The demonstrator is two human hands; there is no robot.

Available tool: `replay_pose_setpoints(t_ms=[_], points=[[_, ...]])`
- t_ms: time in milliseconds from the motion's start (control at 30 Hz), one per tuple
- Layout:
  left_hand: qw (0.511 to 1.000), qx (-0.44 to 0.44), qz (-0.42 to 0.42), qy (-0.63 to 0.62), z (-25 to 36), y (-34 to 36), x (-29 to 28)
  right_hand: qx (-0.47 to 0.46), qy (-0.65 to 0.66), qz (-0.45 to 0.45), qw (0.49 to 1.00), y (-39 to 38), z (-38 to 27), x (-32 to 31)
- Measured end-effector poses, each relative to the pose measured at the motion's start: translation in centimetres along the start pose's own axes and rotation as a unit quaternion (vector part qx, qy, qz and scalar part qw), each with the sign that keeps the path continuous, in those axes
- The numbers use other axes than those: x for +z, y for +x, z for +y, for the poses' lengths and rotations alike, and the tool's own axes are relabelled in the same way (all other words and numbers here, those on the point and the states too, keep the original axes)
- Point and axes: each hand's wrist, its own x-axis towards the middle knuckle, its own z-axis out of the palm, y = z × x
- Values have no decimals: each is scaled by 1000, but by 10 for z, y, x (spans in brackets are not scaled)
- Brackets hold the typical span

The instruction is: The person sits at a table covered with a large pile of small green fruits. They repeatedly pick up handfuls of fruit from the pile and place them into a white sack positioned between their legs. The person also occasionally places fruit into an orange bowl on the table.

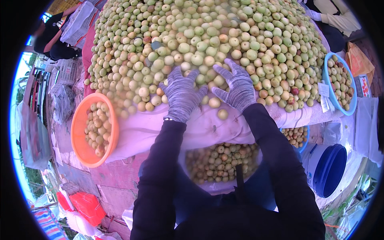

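Left hand [181,93] and right hand [240,89] (both gloved) touch fruit [197,60] at twelve o'clock, fingers spread, gripping nothing visible. An orange basket [76,129] sits at nine.

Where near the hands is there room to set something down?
Bare cloth shows between the orange basket and left forearm, and between the forearms, below one loose fruit. A narrower strip runs from the right forearm toward the larger blue basket. The fruit heap crowds the left hand and right hand.
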Motion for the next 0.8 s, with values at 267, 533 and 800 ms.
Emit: replay_pose_setpoints(t_ms=[267, 533, 800], points=[[997, 68, -8, -31, -15, -64, -6, -91, -36, -88, 991, -40, -18, -10], [996, 50, -73, -20, -40, -111, -24, -59, -123, -159, 978, -75, -5, -42], [992, 62, -53, -93, -57, -113, -31, 4, -111, -174, 978, -73, 12, -57]])
